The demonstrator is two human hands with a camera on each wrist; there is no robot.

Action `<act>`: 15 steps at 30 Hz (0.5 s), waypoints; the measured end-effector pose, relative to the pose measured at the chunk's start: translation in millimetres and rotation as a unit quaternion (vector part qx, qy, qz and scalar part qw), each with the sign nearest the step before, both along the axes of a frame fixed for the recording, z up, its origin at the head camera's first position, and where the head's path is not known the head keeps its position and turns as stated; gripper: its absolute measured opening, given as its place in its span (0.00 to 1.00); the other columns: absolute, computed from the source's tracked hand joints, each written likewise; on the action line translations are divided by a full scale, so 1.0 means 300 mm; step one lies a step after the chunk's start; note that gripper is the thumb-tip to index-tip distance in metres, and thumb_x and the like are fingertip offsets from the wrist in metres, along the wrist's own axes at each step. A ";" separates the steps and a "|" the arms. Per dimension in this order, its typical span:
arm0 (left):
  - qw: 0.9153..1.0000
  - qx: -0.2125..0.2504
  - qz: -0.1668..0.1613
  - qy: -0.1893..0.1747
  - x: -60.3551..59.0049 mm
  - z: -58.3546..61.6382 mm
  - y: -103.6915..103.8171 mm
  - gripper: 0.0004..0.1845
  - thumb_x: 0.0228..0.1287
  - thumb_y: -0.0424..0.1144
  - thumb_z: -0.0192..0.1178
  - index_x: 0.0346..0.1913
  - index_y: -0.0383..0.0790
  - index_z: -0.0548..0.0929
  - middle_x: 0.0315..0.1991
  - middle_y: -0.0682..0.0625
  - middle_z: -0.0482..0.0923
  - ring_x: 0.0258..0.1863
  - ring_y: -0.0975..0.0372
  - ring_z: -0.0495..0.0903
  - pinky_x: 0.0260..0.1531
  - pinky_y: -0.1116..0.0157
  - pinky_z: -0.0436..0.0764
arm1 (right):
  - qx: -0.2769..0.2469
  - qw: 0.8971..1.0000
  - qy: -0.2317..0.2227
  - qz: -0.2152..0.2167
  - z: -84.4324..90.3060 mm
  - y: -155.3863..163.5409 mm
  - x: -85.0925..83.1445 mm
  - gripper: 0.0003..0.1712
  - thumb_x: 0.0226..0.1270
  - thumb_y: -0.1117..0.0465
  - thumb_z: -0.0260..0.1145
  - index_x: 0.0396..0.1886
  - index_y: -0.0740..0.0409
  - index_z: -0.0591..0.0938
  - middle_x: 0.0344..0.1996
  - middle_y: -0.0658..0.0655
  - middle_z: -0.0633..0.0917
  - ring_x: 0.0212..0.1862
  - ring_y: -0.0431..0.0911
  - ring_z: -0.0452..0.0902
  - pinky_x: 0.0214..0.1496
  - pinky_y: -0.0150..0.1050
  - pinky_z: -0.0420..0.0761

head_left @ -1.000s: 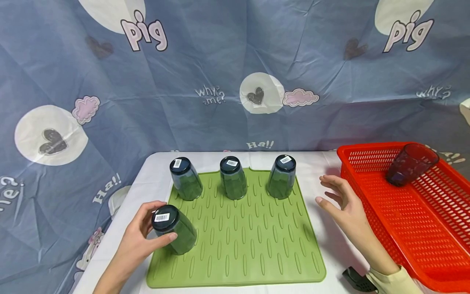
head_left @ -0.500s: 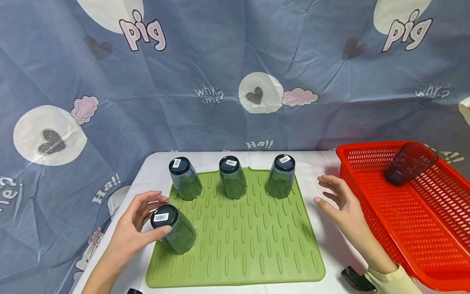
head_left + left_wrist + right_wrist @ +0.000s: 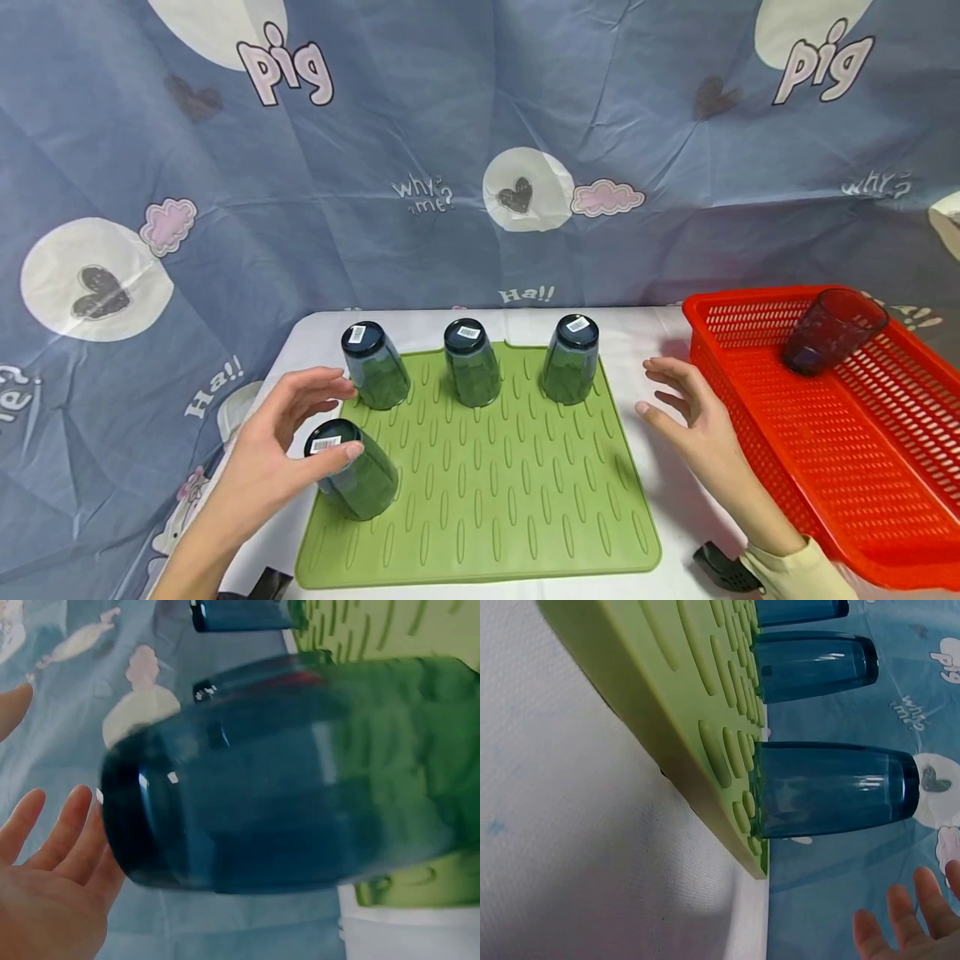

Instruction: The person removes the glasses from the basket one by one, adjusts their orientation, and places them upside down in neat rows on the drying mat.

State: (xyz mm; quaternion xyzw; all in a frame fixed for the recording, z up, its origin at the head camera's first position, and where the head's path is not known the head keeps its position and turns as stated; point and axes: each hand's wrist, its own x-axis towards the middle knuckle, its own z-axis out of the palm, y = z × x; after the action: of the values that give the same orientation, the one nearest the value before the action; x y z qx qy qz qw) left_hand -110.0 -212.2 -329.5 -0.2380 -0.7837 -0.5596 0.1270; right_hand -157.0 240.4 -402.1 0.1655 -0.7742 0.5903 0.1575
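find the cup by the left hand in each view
Head: the cup stands upside down on the mat's front left corner, at the left hand.
Left wrist: it fills the middle of the picture, the left hand at lower left.
Right wrist: I cannot tell if it shows; only back-row cups are plain.
Shared landmark: the green mat.

We held our left hand [image 3: 281, 442] near the tabletop's [image 3: 675, 508] left edge, fingers spread and loosely arched, thumb extended. Our right hand [image 3: 693, 425] hovered toward the right edge, fingers relaxed, sleeve at the wrist.
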 end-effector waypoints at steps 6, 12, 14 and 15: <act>0.999 -0.023 -0.021 -0.007 -0.001 0.023 0.045 0.39 0.50 0.18 0.70 0.66 0.37 0.69 0.57 0.44 0.74 0.58 0.56 0.74 0.59 0.67 0.70 | -0.001 1.000 -0.001 0.001 -0.004 0.002 -0.001 0.31 0.62 0.76 0.67 0.64 0.65 0.70 0.59 0.58 0.75 0.61 0.46 0.71 0.61 0.33 0.73; 0.999 -0.023 -0.040 -0.021 -0.007 0.020 0.094 0.38 0.52 0.20 0.70 0.66 0.40 0.69 0.58 0.46 0.74 0.58 0.57 0.74 0.56 0.67 0.72 | 0.001 1.000 -0.001 0.001 -0.006 0.000 -0.001 0.31 0.62 0.75 0.67 0.64 0.65 0.70 0.59 0.58 0.75 0.61 0.46 0.71 0.61 0.33 0.73; 0.998 -0.023 -0.047 -0.023 -0.010 0.018 0.113 0.38 0.52 0.22 0.71 0.66 0.41 0.69 0.58 0.47 0.75 0.59 0.57 0.74 0.57 0.67 0.72 | 0.001 1.000 -0.001 0.002 -0.006 -0.001 -0.001 0.31 0.62 0.75 0.67 0.64 0.65 0.70 0.59 0.58 0.75 0.61 0.45 0.71 0.61 0.33 0.73; 0.998 -0.023 -0.051 -0.025 -0.011 0.018 0.122 0.37 0.52 0.22 0.71 0.66 0.41 0.69 0.58 0.48 0.75 0.59 0.57 0.74 0.57 0.67 0.72 | 0.000 1.000 -0.001 0.002 -0.006 -0.001 0.000 0.31 0.62 0.75 0.67 0.64 0.65 0.70 0.59 0.58 0.75 0.61 0.45 0.71 0.61 0.33 0.73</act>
State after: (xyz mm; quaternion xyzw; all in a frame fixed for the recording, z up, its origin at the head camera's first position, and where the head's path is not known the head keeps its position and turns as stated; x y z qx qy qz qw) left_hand -113.3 -175.4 -324.2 -0.2668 -0.7861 -0.5527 0.0733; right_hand -157.1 240.1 -403.8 0.1666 -0.7742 0.5905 0.1555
